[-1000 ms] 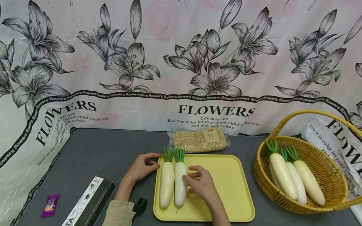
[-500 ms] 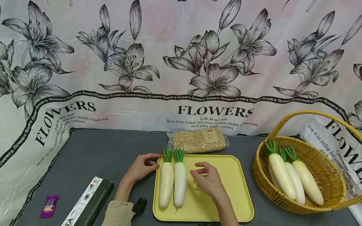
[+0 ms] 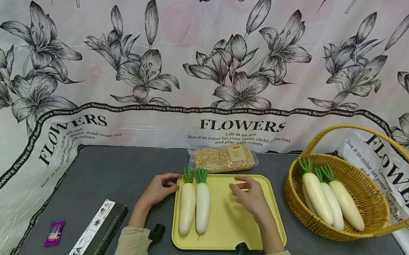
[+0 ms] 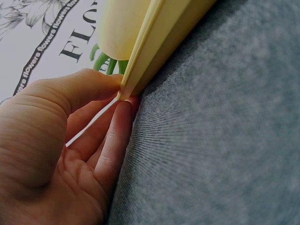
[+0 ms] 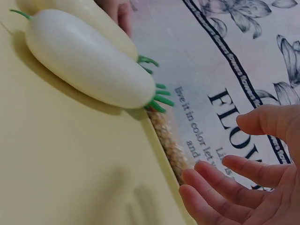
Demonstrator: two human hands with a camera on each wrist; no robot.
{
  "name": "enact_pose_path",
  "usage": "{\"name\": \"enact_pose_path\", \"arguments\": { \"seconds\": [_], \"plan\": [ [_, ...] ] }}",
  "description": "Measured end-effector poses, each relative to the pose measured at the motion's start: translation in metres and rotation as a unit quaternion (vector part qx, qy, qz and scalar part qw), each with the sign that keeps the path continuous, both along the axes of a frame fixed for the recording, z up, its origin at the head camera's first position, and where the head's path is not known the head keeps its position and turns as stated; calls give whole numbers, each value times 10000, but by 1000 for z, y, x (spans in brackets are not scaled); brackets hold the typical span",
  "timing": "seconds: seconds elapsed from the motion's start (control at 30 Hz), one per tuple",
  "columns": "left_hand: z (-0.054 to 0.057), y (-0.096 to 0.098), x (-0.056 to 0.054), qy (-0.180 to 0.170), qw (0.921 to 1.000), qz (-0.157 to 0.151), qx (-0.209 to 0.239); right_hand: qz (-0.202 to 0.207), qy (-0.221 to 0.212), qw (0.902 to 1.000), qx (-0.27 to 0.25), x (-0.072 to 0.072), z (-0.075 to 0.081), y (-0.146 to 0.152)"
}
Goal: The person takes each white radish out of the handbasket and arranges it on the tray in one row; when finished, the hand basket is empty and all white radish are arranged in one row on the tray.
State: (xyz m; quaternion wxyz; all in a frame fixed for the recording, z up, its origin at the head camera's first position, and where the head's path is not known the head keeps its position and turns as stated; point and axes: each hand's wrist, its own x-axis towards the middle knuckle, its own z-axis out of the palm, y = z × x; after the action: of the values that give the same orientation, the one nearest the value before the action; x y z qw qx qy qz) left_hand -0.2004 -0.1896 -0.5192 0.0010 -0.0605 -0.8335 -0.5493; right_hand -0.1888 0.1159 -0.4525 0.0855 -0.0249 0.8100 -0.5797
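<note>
Two white toy radishes with green tops, one beside the other, lie side by side on the left half of a yellow tray. My left hand pinches the tray's left rim near its far corner; in the left wrist view the thumb lies on top of the rim and a finger sits under it. My right hand hovers empty over the tray's far middle, its fingers spread and relaxed. The nearer radish lies to its left.
A wicker basket with a hoop handle stands at the right and holds three more radishes. A clear bag of grains lies just behind the tray. A black box and a purple packet lie at the front left.
My right hand has let go of the right radish and moved right and away across the tray. The left hand and both radishes have stayed put.
</note>
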Motion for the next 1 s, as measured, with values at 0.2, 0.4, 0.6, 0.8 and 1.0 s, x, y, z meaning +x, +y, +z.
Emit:
{"name": "enact_pose_path", "arguments": {
  "seconds": [0.2, 0.4, 0.6, 0.8, 1.0],
  "plan": [
    [-5, -2, -5, -28, 10000, -14, -13, -48, 59, 10000, 44, -4, 11, 19],
    [-5, -2, -5, 85, 9999, -75, 38, -103, 185, 9997, 80, -8, 23, 40],
    [-6, -1, -4, -60, 10000, -39, -38, -282, 375, 9974, 544, -10, 34, 62],
    [-6, -1, -4, -86, 9999, -29, -59, -416, 502, 9938, 905, -13, 48, 84],
    [-5, -4, -4, -31, 9999, -85, -53, -938, 932, 9808, 1434, -13, 59, 101]
  ]
}}
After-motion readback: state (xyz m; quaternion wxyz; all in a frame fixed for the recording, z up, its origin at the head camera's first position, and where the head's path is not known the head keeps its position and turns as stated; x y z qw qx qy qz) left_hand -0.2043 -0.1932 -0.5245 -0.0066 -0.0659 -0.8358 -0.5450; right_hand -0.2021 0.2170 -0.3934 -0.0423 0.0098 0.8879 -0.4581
